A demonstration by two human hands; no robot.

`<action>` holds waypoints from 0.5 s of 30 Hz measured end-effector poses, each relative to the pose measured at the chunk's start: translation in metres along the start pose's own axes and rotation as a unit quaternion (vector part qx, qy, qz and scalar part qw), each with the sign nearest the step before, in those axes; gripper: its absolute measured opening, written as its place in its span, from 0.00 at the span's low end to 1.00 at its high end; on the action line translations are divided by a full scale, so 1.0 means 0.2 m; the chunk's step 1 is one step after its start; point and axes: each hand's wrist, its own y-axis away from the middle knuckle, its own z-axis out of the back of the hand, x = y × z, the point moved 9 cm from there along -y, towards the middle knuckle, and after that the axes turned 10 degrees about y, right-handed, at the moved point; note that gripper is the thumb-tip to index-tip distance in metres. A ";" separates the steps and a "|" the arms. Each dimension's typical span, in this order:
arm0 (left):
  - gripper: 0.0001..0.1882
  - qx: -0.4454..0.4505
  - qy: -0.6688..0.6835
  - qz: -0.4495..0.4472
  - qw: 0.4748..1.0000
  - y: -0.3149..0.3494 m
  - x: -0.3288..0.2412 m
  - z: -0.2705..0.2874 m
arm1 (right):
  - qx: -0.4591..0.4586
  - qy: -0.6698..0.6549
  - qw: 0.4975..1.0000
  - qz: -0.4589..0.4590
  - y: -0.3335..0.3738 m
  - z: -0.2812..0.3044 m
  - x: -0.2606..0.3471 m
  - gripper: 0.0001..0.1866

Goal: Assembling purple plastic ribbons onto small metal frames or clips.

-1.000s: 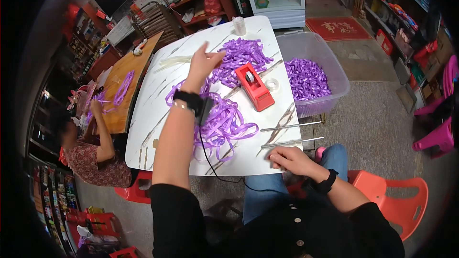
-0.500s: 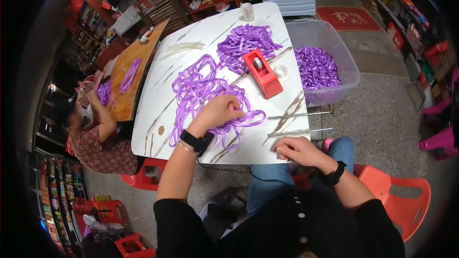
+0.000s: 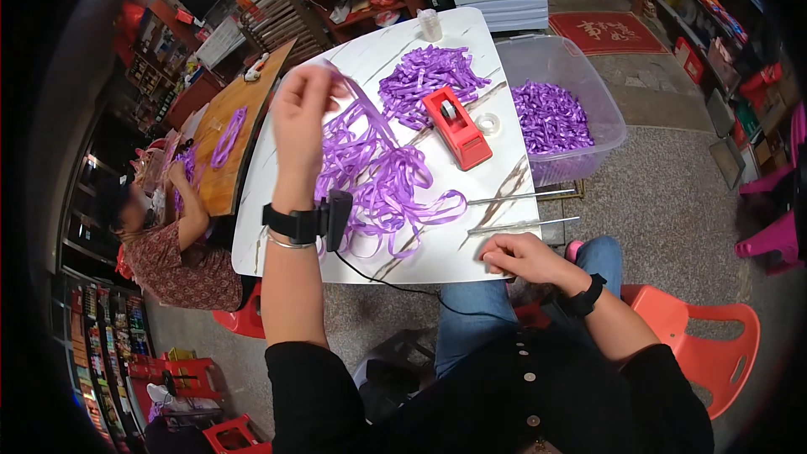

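My left hand (image 3: 307, 105) is raised over the far left part of the white marble-patterned table (image 3: 286, 202). Its fingers pinch a purple ribbon (image 3: 366, 107), drawn up in a strand from a loose tangle of purple ribbon (image 3: 391, 181) beneath. At the table's near edge rests my right hand (image 3: 523, 257), its fingers curled in with nothing seen in them. Just beyond it, two thin metal rods (image 3: 525, 225) jut out over the table's right side. A red tape dispenser (image 3: 458, 129) stands right of the tangle, beside a roll of clear tape (image 3: 487, 124).
Folded purple ribbon pieces (image 3: 429, 80) are heaped behind the dispenser, near a stack of clear cups (image 3: 429, 25). A clear plastic bin (image 3: 607, 109) of purple pieces stands to the table's right. Another person (image 3: 181, 244) sits left at a wooden table (image 3: 244, 109). An orange chair (image 3: 672, 319) is right.
My left hand has risen from the tangle and moved away to the left, pulling a strand of ribbon up with it. My right hand stays at the table edge.
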 end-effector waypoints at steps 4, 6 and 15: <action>0.08 0.010 0.130 -0.008 0.991 0.00 -0.18 -0.11 | -0.009 0.000 1.000 -0.005 0.01 0.02 -0.02 0.11; 0.08 0.085 0.211 -0.016 0.974 0.05 -0.27 -0.25 | -0.003 -0.011 1.000 -0.003 0.01 0.02 -0.01 0.11; 0.10 0.278 0.335 0.079 0.897 0.30 -0.40 -0.63 | -0.141 -0.074 0.984 0.080 0.01 0.24 0.05 0.19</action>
